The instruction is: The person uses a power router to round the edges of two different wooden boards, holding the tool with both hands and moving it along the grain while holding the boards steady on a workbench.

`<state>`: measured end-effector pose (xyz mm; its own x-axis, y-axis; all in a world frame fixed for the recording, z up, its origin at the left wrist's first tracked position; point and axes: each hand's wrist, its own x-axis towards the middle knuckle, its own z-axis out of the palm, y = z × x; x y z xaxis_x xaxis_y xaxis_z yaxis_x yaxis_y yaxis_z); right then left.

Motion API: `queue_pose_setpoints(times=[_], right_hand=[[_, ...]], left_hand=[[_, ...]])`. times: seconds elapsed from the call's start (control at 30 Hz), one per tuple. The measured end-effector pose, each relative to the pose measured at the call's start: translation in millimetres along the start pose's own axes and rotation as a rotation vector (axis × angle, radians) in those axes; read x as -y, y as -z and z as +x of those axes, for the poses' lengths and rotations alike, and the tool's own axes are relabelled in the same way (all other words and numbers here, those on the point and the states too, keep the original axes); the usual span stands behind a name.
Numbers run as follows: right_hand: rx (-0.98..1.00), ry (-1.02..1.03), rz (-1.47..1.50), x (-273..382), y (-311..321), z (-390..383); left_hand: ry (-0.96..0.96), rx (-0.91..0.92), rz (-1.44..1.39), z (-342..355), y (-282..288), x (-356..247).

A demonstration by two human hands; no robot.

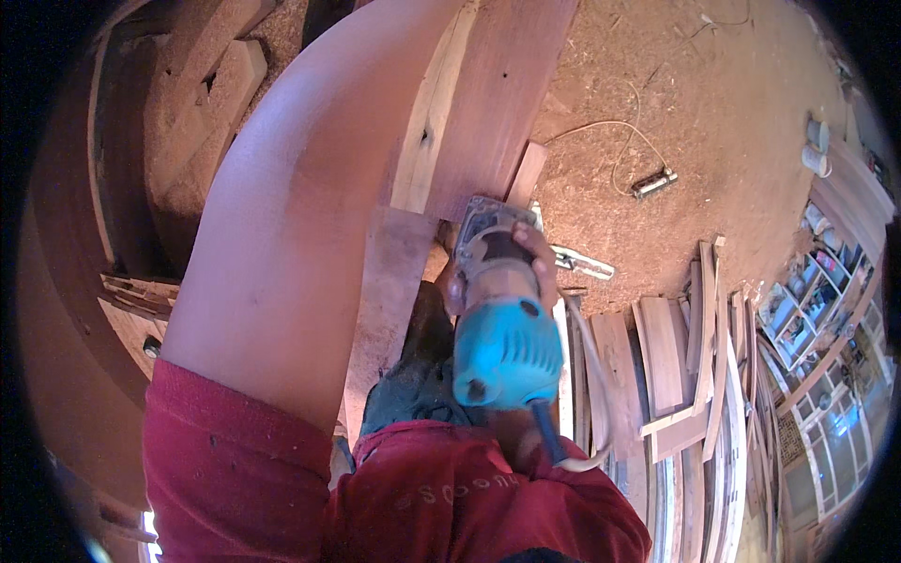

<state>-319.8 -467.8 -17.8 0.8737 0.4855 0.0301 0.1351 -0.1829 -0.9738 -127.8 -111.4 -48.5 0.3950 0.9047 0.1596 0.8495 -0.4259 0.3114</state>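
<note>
My right hand (pixel 539 255) is wrapped around a trim router (pixel 507 352) with a teal motor housing, its fingers showing on both sides of the grey lower body. The router's clear square base is at the near end of a reddish-brown board (pixel 502 89); whether it touches the wood cannot be told. Along the board's left side runs a paler wood strip (pixel 434 117). A short wood piece (pixel 528 174) sits beside the base. My left arm stretches up over the work, and its hand lies beyond the top edge.
A cord (pixel 593 375) loops down from the router's right. On the dusty floor lie a power strip (pixel 654 182) with its cable and a metal bar-like tool (pixel 584 263). Long wood pieces (pixel 666 366) are stacked at right. Cut timber (pixel 211 113) stands at far left.
</note>
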Motion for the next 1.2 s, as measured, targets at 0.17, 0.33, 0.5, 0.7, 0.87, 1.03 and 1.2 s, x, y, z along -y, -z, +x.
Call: queue_pose_setpoints(times=[0.17, 0.33, 0.5, 0.7, 0.87, 1.03, 1.2], right_hand=[[0.041, -0.017, 0.09, -1, 3, 32], [0.145, -0.359, 0.556, 11, 17, 106], [0.023, 0.315, 0.09, -64, -36, 165], [-0.135, 0.358, 0.138, -86, -60, 225], [-0.202, 0.394, 0.204, -54, -79, 273], [-0.257, 0.455, 0.24, -29, -91, 325], [-0.279, 0.675, 0.057, -27, -93, 387]], left_hand=[[-0.009, -0.022, -0.015, 0, -1, 0], [0.003, 0.003, -0.012, -2, 5, -4], [0.011, 0.01, 0.007, 4, 6, 0], [0.033, 0.046, 0.004, 6, 7, -6], [0.041, 0.08, 0.03, 10, 8, -4], [0.031, 0.103, 0.026, 13, 7, -7], [0.047, 0.13, 0.036, 15, 12, -6]])
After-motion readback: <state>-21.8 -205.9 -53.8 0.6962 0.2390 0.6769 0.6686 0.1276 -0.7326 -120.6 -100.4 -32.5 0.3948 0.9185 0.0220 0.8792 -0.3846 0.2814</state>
